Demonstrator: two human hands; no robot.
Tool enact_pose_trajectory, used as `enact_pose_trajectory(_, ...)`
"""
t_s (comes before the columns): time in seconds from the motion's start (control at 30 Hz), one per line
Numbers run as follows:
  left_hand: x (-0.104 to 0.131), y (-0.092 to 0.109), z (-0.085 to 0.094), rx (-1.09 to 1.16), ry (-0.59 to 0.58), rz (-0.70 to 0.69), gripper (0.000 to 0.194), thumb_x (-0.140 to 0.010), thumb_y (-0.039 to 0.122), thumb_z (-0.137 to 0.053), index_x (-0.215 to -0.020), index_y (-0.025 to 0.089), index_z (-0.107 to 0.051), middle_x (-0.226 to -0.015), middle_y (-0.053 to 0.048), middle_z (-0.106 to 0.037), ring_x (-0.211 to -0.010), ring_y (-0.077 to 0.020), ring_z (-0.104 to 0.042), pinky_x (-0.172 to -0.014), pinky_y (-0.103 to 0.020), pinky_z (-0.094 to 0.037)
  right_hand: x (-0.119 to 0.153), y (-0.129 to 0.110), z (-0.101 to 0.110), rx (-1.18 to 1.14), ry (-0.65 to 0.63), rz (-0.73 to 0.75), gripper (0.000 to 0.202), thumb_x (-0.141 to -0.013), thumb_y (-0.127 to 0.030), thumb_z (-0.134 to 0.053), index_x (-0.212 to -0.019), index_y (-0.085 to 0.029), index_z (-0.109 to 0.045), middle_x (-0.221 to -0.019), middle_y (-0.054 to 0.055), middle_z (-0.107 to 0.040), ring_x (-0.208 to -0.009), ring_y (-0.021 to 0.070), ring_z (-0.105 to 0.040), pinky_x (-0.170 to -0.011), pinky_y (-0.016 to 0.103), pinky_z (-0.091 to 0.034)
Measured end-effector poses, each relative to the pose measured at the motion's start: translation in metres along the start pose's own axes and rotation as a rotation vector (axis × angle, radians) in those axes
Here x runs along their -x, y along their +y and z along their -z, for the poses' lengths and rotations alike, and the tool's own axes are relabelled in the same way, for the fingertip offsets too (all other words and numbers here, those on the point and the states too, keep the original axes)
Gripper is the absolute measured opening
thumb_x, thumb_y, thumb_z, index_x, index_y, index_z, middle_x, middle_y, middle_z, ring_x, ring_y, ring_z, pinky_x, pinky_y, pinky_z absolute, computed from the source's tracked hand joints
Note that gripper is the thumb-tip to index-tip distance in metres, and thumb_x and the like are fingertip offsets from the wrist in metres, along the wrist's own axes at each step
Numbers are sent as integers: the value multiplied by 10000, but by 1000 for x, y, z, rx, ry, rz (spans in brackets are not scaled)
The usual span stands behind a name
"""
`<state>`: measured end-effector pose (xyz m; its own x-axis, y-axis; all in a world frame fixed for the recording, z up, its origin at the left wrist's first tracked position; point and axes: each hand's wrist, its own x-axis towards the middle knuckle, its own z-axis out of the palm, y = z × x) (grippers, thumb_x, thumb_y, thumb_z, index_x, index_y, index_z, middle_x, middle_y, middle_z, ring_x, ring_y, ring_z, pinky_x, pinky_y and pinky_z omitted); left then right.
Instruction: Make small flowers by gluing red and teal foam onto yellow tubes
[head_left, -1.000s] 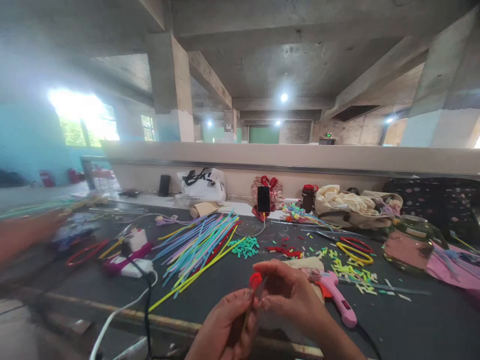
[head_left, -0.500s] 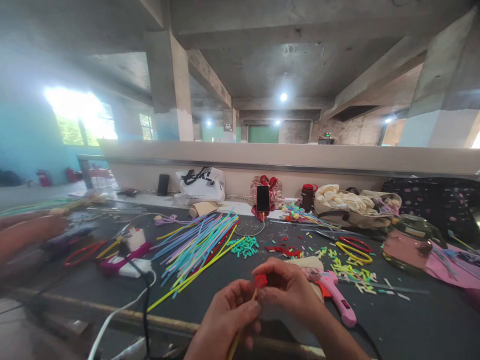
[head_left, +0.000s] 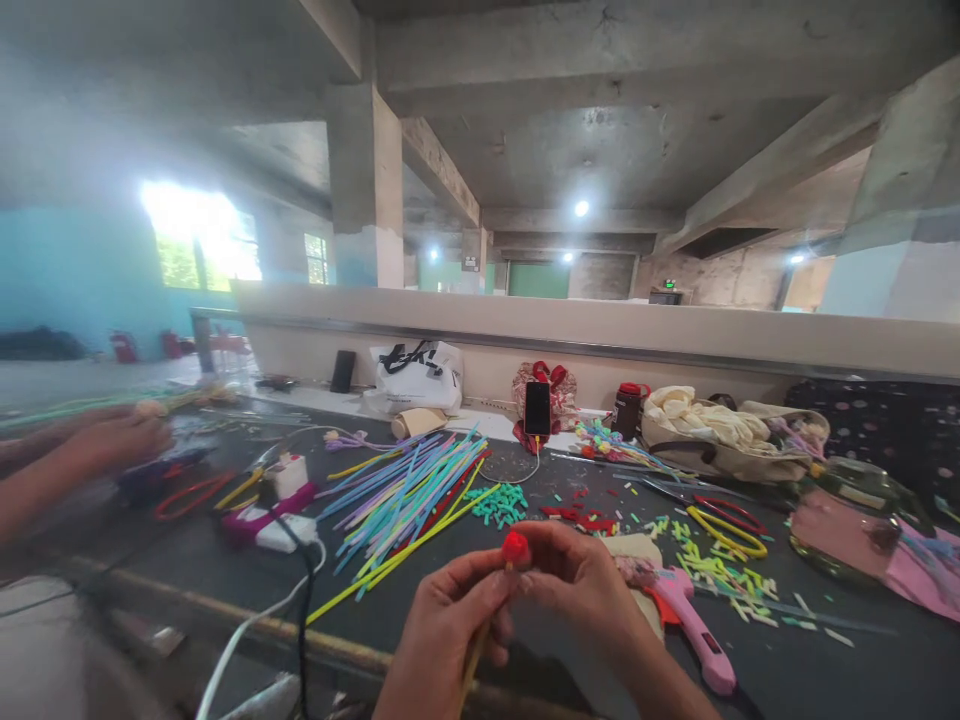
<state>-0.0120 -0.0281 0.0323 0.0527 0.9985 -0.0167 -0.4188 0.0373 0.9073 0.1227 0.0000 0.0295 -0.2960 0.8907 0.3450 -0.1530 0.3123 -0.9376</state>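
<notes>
My left hand (head_left: 442, 620) is closed round a thin yellow stem (head_left: 472, 665), which stands upright with a slight tilt. At its top sits a small red fuzzy flower head (head_left: 515, 546). From the right, my right hand (head_left: 585, 585) pinches at the base of the red head; its fingertips partly hide the joint. To the right of that hand lies a pink hot glue gun (head_left: 694, 625). Beyond my hands are a pile of red cut pieces (head_left: 589, 518) and a heap of teal pieces (head_left: 501, 505).
Long pipe-cleaner stems (head_left: 409, 505) spread at centre left. Near them lies a power strip (head_left: 274, 525) with cables. Yellow-handled scissors (head_left: 727, 530), scattered yellow-green pieces (head_left: 705, 565) and a jar (head_left: 844, 520) are on the right. A co-worker's hand (head_left: 124, 440) works at far left.
The view has turned slightly left, so the table things sit farther right. My hands keep their hold, and the red head now shows rounder and more upright.
</notes>
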Motion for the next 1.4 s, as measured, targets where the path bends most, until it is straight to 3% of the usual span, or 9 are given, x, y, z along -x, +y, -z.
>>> enact_pose_trajectory(0.2,0,-4,4,117,-19,77,182,-595,232,-671,-755,145,-670,-389,34,-519,-308,-27,-380,-295,-116,-290,-4,1,1,-166,-42,-15,346,-585,-201,-715,-919,-187,-625,-719,7,-624,-639,125,-564,-596,245,-409)
enact_pose_trajectory(0.37,-1,-8,8,48,-91,64,176,-628,252,-647,-759,135,-664,-396,44,-489,-292,-4,-334,-274,-102,-187,-3,-1,1,-18,-46,18,275,-600,-205,-704,-868,-183,-650,-693,1,-613,-624,119,-542,-568,226,-403)
enact_pose_trajectory(0.57,-3,-10,14,-16,-127,67,186,-658,309,-622,-706,130,-633,-391,50,-477,-297,-12,-333,-282,-118,-181,0,-1,1,46,-51,35,204,-619,-232,-689,-808,-167,-651,-692,3,-600,-636,123,-540,-577,225,-412)
enact_pose_trajectory(0.73,-5,-13,17,15,-164,119,203,-659,319,-623,-631,120,-589,-428,52,-481,-303,0,-327,-296,-126,-137,0,-4,4,133,-100,46,318,-606,-218,-700,-916,-196,-629,-761,9,-592,-673,127,-526,-597,239,-406)
enact_pose_trajectory(0.87,-4,-14,17,34,-214,219,254,-655,326,-621,-536,121,-530,-382,54,-466,-275,8,-295,-301,-137,-104,-2,-13,9,151,-227,65,425,-591,-223,-710,-1002,-229,-604,-806,5,-546,-671,119,-520,-590,239,-406)
enact_pose_trajectory(1.0,-2,-12,17,22,-261,228,246,-670,314,-604,-532,134,-509,-378,54,-466,-265,8,-267,-301,-148,-72,-4,-22,11,117,-336,19,396,-590,-164,-707,-968,-240,-619,-789,-16,-521,-648,88,-503,-586,215,-393)
enact_pose_trajectory(1.23,1,-12,16,-96,-270,187,235,-663,307,-606,-539,123,-530,-393,55,-451,-289,2,-254,-314,-164,-87,1,-26,10,384,-303,88,252,-621,-185,-679,-870,-204,-646,-761,-16,-543,-613,84,-488,-558,203,-390)
enact_pose_trajectory(1.4,4,-9,14,-87,-238,204,265,-634,328,-617,-492,133,-507,-365,55,-432,-283,-5,-238,-315,-176,-77,6,-20,10,386,-264,3,284,-622,-141,-663,-888,-194,-579,-707,-32,-558,-554,74,-467,-508,186,-376)
